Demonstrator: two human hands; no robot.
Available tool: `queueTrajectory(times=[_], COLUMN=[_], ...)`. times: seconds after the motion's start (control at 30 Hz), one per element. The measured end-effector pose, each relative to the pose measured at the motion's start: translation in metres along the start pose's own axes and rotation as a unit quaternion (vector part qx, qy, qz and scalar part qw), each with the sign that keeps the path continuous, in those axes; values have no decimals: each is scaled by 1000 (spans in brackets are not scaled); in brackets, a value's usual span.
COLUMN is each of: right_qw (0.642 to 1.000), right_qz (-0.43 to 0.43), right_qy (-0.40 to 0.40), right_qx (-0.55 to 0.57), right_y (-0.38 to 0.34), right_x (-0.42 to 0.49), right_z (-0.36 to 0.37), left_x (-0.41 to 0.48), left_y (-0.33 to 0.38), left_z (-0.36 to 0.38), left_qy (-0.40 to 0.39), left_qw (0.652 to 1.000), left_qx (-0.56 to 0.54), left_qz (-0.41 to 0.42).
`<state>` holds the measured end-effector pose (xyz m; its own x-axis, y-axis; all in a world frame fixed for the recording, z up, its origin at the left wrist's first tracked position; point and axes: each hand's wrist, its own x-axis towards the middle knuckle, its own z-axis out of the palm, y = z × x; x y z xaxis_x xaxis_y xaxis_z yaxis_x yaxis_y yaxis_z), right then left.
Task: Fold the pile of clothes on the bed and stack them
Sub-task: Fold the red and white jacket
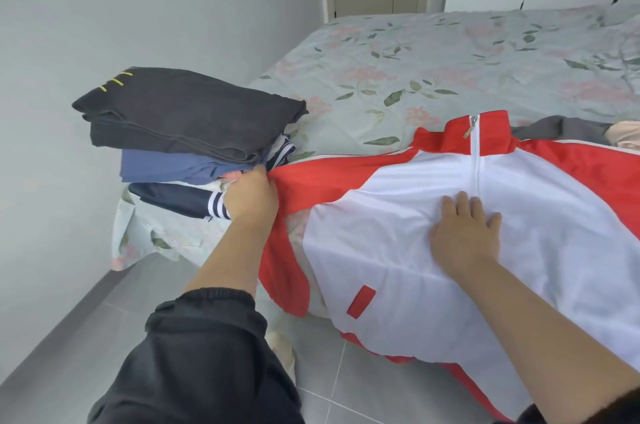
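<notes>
Pinching the red sleeve of the red-and-white zip jacket on the floral-sheeted bed, your left hand could topple the folded stack just beside it; right hand presses flat.

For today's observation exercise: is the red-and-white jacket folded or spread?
Spread: the jacket lies unfolded, front up; left hand grips its sleeve.

sleeves: black, pushed up | left cuff: elasticated, gathered | forearms bare

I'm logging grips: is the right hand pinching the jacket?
No, the right hand lies flat, fingers straight, on the white front of the jacket.
</notes>
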<state>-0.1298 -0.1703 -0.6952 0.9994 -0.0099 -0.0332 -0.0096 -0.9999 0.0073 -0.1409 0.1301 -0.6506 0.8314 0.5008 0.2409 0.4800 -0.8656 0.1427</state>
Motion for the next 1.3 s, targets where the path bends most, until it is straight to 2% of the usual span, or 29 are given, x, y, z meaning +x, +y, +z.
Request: queueTrajectory(times=[0.07,0.13,0.2,0.23,0.27,0.3,0.37,0.4,0.43,0.47,0.5,0.53,0.57,0.6,0.63,0.67,0.7,0.73,0.77,0.83,0.87,0.97,1.07,1.13,1.17,1.2,1.27,1.3], right_qw=[1000,1000,999,997,993,981,929,895,870,853,839,823,806,795,795,810,832,860,891,940,957,977,969,935,899,845,693,649], right_qz=[-1,-9,-28,-41,-52,-56,-22,8,33,52,69,84,96,106,113,115,110,98,83,52,33,-5,-15,26,61,94,152,169], right_qy=[8,5,9,19,35,46,42,33,26,27,32,35,36,37,33,21,2,-19,-35,-42,-43,-51,-32,-15,-12,-23,-75,-93], right_qx=[3,11,33,59,105,180,367,444,492,518,539,561,583,596,594,575,543,500,445,334,287,207,244,353,433,526,700,735], right_y=[-1,0,3,5,7,11,18,23,29,35,41,46,49,52,53,52,49,45,40,30,26,20,28,37,41,44,45,46], right_x=[1,2,4,5,6,8,10,12,13,14,14,13,12,12,10,8,5,1,-3,-12,-15,-21,-20,-15,-12,-10,-7,-6], right_z=[0,-1,-1,-1,-2,-3,-13,-19,-24,-28,-30,-32,-33,-33,-33,-34,-35,-36,-36,-36,-35,-32,-30,-32,-35,-38,-43,-44], left_x=[1,3,7,7,4,-3,-25,-38,-48,-53,-54,-54,-51,-47,-43,-41,-41,-44,-47,-54,-58,-70,-73,-70,-68,-66,-62,-60], left_y=[-6,-10,-7,0,8,19,43,54,62,66,67,68,70,71,72,72,72,72,73,72,72,73,74,71,69,68,65,64], left_z=[0,-7,-24,-35,-47,-57,-72,-76,-77,-75,-70,-68,-65,-60,-55,-48,-43,-38,-34,-27,-23,-7,4,4,2,-1,-5,-8], left_qy=[-93,-122,-101,-93,-90,-119,-301,-413,-511,-573,-596,-588,-552,-488,-408,-329,-284,-276,-302,-383,-400,-349,-256,-235,-242,-249,-253,-252], left_qw=[993,991,990,976,944,889,729,649,587,547,534,557,620,709,815,899,935,936,922,874,859,845,860,861,857,854,855,858], left_qx=[66,37,-97,-192,-311,-436,-615,-637,-619,-585,-563,-550,-534,-495,-396,-257,-138,-80,-67,-84,-67,41,11,-41,-63,-81,-106,-109], left_qz=[-12,-27,-27,-40,-59,-70,-9,49,109,172,207,200,158,116,110,133,164,201,234,286,312,404,440,450,450,449,440,433])
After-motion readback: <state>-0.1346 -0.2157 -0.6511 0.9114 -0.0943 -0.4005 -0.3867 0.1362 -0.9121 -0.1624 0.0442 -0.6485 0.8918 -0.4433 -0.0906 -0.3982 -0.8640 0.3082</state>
